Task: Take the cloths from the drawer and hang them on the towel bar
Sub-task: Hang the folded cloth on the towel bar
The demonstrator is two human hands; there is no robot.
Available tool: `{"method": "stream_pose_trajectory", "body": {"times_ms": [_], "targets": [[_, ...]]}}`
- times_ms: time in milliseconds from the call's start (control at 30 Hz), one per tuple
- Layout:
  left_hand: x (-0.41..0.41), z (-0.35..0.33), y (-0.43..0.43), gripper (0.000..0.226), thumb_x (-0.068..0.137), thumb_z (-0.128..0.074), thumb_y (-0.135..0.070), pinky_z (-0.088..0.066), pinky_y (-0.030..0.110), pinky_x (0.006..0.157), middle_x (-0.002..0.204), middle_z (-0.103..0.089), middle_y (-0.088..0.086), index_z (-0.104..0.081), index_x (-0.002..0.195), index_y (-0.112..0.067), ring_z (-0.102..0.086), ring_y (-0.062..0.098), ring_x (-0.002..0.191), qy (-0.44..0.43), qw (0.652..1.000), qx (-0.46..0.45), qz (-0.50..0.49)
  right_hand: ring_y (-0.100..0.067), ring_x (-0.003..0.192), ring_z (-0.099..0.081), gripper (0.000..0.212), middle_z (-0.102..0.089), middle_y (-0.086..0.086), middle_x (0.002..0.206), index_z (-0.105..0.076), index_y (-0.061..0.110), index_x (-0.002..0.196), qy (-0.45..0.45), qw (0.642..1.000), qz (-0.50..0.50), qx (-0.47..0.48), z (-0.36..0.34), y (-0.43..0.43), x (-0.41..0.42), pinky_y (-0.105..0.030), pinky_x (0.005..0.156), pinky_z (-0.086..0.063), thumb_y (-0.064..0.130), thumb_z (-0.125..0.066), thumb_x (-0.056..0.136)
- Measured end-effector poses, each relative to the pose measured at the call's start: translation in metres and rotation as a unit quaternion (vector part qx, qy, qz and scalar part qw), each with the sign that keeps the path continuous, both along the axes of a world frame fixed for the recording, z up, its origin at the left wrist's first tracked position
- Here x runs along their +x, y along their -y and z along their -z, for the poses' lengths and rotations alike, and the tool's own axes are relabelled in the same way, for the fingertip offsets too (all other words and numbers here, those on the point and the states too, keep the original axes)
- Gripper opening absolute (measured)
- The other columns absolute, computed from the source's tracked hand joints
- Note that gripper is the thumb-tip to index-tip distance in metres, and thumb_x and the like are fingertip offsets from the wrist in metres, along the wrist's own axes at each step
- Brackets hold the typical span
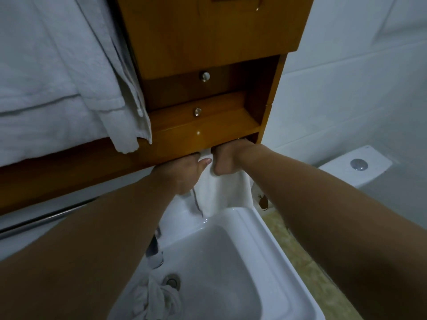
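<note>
A white cloth (221,192) hangs down below the wooden cabinet (208,38), just above the white sink (231,262). My left hand (184,172) grips its top left part, thumb pressed on the fabric. My right hand (231,158) holds its top right part, fingers hidden under the cabinet's bottom edge. Two small drawers with metal knobs (204,76) sit closed in the cabinet. A metal towel bar (46,217) runs along the wall at the lower left, bare where it shows. The top of the cloth is hidden behind the cabinet edge.
Large white towels (57,77) hang at the upper left, over the wooden shelf (57,172). A crumpled white cloth (154,296) lies on the sink rim beside the drain and faucet. A toilet tank (355,165) stands at the right by the tiled wall.
</note>
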State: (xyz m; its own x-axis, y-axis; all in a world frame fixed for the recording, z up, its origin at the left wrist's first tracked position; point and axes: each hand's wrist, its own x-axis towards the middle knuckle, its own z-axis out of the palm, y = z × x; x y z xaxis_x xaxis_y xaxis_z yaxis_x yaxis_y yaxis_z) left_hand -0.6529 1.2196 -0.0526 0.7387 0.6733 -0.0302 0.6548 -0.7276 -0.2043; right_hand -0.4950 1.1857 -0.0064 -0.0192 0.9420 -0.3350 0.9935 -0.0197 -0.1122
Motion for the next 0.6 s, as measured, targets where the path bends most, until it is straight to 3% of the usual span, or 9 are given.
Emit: {"method": "stream_pose_trajectory", "body": {"times_ms": [67,133,267,333,433,533,600], "targets": [[-0.003,-0.004,0.013,0.053,0.105,-0.026,-0.048,-0.051,0.04,0.096,0.134,-0.059,0.011,-0.039,0.145,-0.016,-0.059,0.026,0.117,0.085,0.992,-0.049,-0.077,-0.022,0.09,-0.058,0.024,-0.062,0.003,0.091,-0.059,0.025,0.098,0.005,1.0,0.005,-0.024,-0.003,-0.002,-0.003,-0.04,0.089,-0.05,0.042,-0.063,0.082],[-0.014,-0.001,0.025,0.062,0.101,-0.027,-0.054,-0.052,0.042,0.093,0.138,-0.056,0.012,-0.037,0.147,-0.014,-0.059,0.027,0.118,0.099,0.993,-0.019,-0.061,-0.023,0.097,-0.059,0.036,-0.064,0.001,0.104,-0.059,0.026,0.112,0.01,0.999,0.004,-0.034,-0.008,-0.001,-0.004,-0.041,0.093,-0.049,0.042,-0.067,0.08],[-0.041,-0.015,0.036,0.06,0.101,-0.034,-0.049,-0.054,0.039,0.091,0.14,-0.056,0.011,-0.04,0.148,-0.013,-0.059,0.026,0.12,0.057,0.996,0.066,0.01,-0.028,0.114,-0.057,0.057,-0.06,-0.002,0.125,-0.051,0.029,0.133,0.012,1.0,-0.001,-0.014,-0.008,0.005,-0.006,-0.042,0.1,-0.046,0.038,-0.071,0.08],[-0.057,-0.017,0.052,0.051,0.099,-0.044,-0.043,-0.053,0.041,0.093,0.134,-0.061,0.01,-0.052,0.14,-0.014,-0.06,0.026,0.119,0.094,0.994,0.06,0.007,-0.032,0.124,-0.052,0.064,-0.056,-0.003,0.135,-0.047,0.031,0.139,0.027,1.0,-0.009,-0.009,-0.009,0.008,-0.008,-0.046,0.105,-0.043,0.04,-0.07,0.08],[-0.093,0.01,0.098,0.049,0.096,-0.04,-0.041,-0.047,0.045,0.1,0.135,-0.061,0.013,-0.058,0.133,-0.015,-0.058,0.029,0.124,0.094,0.994,0.022,0.047,-0.036,0.139,-0.037,0.073,-0.044,-0.004,0.15,-0.034,0.035,0.148,0.101,0.994,-0.045,-0.011,-0.014,0.013,-0.01,-0.052,0.114,-0.028,0.046,-0.063,0.082],[-0.134,0.053,0.148,0.049,0.096,-0.041,-0.042,-0.044,0.052,0.104,0.14,-0.058,0.013,-0.06,0.134,-0.017,-0.055,0.032,0.128,0.039,0.995,-0.011,0.091,-0.037,0.141,-0.034,0.084,-0.042,-0.008,0.152,-0.022,0.036,0.153,0.125,0.99,-0.056,0.03,-0.006,0.025,-0.019,-0.058,0.115,-0.021,0.05,-0.061,0.08],[-0.16,0.073,0.171,0.046,0.097,-0.044,-0.04,-0.042,0.051,0.106,0.14,-0.058,0.013,-0.062,0.132,-0.016,-0.055,0.033,0.128,0.032,0.997,-0.029,0.063,-0.039,0.135,-0.037,0.084,-0.045,-0.012,0.144,-0.024,0.033,0.151,0.103,0.985,-0.075,0.114,0.009,0.04,-0.028,-0.059,0.114,-0.022,0.052,-0.059,0.077]]}}
